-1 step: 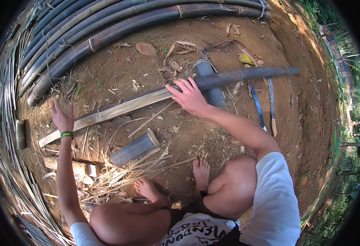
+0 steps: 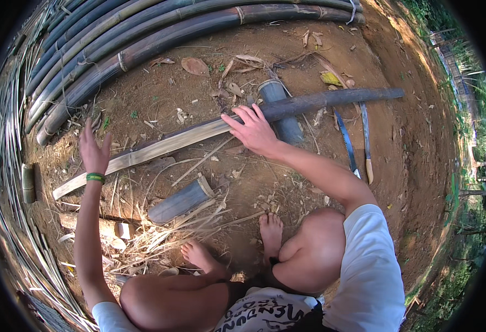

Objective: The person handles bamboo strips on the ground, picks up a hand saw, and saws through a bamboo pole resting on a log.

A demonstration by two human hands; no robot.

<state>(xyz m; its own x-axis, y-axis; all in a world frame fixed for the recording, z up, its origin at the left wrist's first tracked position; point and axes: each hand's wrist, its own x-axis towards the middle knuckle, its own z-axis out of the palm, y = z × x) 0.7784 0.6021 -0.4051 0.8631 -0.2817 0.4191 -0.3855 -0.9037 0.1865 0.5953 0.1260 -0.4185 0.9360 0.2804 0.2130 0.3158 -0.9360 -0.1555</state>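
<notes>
A long dark bamboo pole [image 2: 337, 99] lies slanting across the ground, its left stretch showing a pale split face. It rests over a short thick bamboo section [image 2: 290, 130]. My right hand [image 2: 254, 131] lies on the pole where the pale face meets the dark skin, fingers spread across the top. My left hand [image 2: 95, 150], with a green band at its wrist, is by the pole's left part, palm and fingers open with nothing in them. Whether it touches the pole I cannot tell. Another cut bamboo section [image 2: 179, 202] lies nearer my feet.
To the right lie a saw [image 2: 346, 141] with a blue-looking blade and a long knife [image 2: 369, 170] with a pale handle. Whole bamboo poles [image 2: 176, 41] are stacked along the far side. Thin strips [image 2: 5, 133] line the left; shavings [image 2: 138, 243] litter the ground near my feet.
My left hand has shifted a little to the right and turned slightly, still open. My right hand and the pole stay nearly in place.
</notes>
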